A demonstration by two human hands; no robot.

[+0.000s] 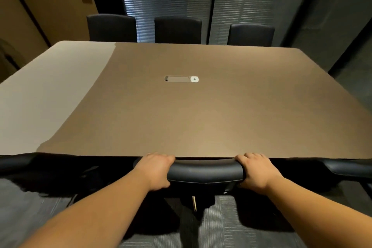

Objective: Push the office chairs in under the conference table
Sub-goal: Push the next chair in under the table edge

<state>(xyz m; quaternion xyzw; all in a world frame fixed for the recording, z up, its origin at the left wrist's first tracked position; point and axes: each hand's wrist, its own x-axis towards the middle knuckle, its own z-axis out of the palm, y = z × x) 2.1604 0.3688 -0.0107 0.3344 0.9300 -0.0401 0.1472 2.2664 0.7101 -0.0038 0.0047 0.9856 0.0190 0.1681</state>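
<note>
Head view: fingers of the left hand (156, 169) and right hand (256, 171) are curled over a chair (205, 172) back, lying crosswise at bottom centre against the table (201, 117) edge. Neighbouring chairs (30, 164) flank it; three more (178, 29) are seen opposite.

The table (181, 110) is hiding the seat of the near chair (205, 172) and the lower parts of three far chairs (178, 29) at twelve o'clock. Neighbouring chair backs at nine (24, 162) and three o'clock (350, 168) are running off the edges. Both forearms are leaving the bottom edge.
</note>
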